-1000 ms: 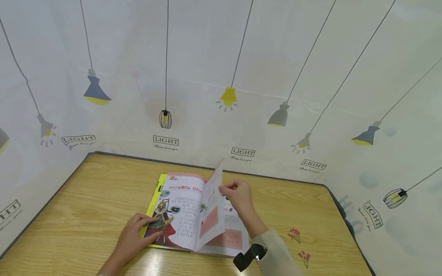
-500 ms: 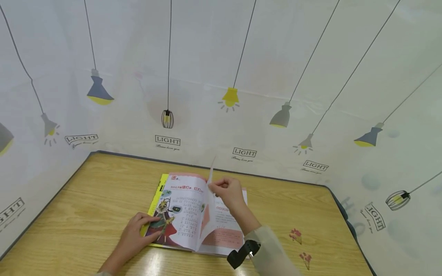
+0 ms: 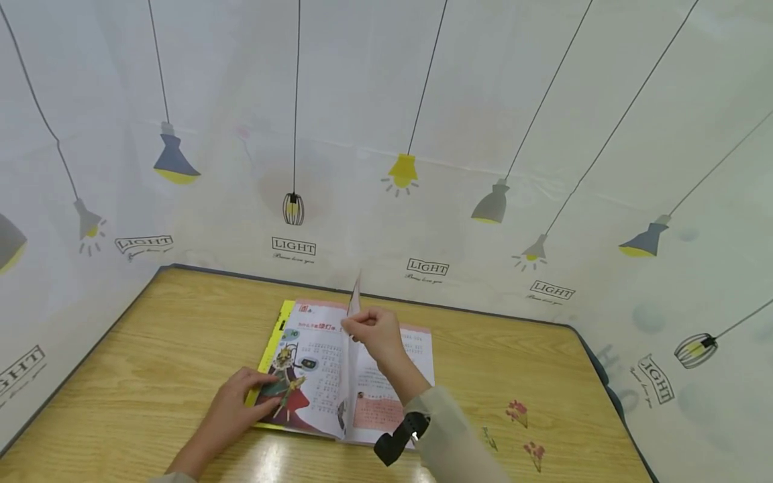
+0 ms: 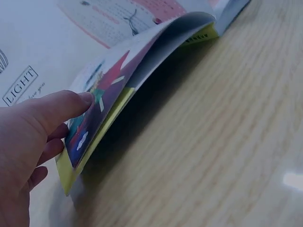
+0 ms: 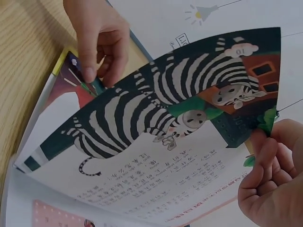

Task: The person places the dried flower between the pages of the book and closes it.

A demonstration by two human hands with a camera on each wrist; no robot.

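Note:
An open picture book (image 3: 326,396) with a yellow cover edge lies on the wooden table. My left hand (image 3: 232,406) holds its left side; in the left wrist view the thumb (image 4: 71,106) rests on the printed page with fingers at the yellow cover's edge, and that side is raised off the table. With thumb and fingertips, my right hand (image 3: 380,339) pinches the outer corner of a single page (image 5: 156,175), which stands nearly upright above the spine. Zebras and lines of text are printed on this page in the right wrist view.
The table (image 3: 181,335) has a dark edge, with a white lamp-print sheet (image 3: 362,100) rising behind and at both sides. Small pink flower prints (image 3: 516,412) mark the tabletop at the right. A black strap (image 3: 401,439) circles my right wrist.
My right hand has moved left, swinging the page from a rightward lean past upright over the spine. More of the right-hand page beneath shows. The left hand stays on the book's left side.

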